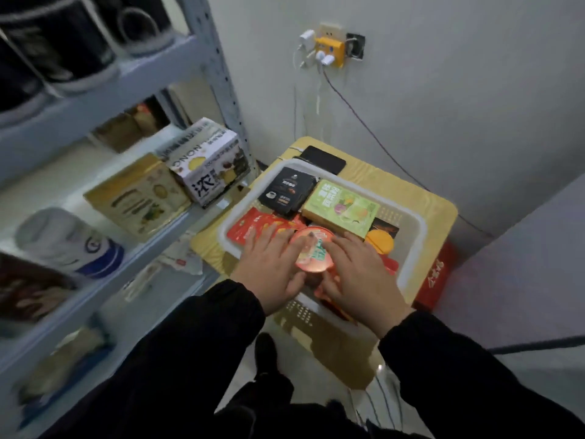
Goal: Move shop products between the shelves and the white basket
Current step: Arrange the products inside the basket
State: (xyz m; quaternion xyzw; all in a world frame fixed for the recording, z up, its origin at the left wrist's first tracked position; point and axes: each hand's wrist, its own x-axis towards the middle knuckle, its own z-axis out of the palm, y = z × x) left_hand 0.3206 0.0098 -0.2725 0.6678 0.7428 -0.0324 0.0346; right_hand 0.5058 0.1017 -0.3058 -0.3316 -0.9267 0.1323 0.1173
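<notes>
The white basket [418, 229] sits on a small yellow table [421, 198] to the right of the shelves. Inside it a round pink-lidded cup [311, 251] lies between my hands. My left hand [269, 267] rests against the cup's left side with fingers spread, over a red packet [250, 228]. My right hand [354, 274] lies against the cup's right side, fingers straight. A black pouch [286, 191], a green box [342, 207] and an orange item [380, 242] also lie in the basket. Whether the cup is lifted cannot be told.
The grey metal shelves [126, 80] stand at left, holding a white-and-black carton [205, 163], a gold box [139, 198] and a white-blue canister [69, 242]. A black phone [323, 160] lies behind the basket. A red box [437, 277] stands beside the table. Cables hang from a wall socket [329, 50].
</notes>
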